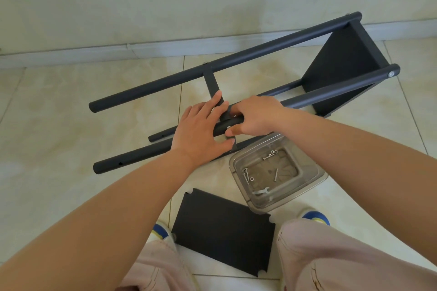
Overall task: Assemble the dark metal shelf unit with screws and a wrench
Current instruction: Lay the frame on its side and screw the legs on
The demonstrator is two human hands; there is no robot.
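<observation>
The dark metal shelf unit (260, 52) lies on its side on the tiled floor, its round posts running from lower left to upper right, with one shelf panel (343, 66) fixed at the far right end. A middle panel (212, 82) stands between the posts. My left hand (201, 130) rests flat with straight fingers on the near post (132, 158) and the middle panel. My right hand (255, 116) pinches a small silver screw at the post beside it. A loose dark shelf panel (224, 231) lies near my feet.
A clear plastic box (316, 175) right of my hands holds several screws, washers and a small flat wrench (261, 191). The wall and baseboard (142, 49) run close behind the unit. My knees and shoes frame the loose panel.
</observation>
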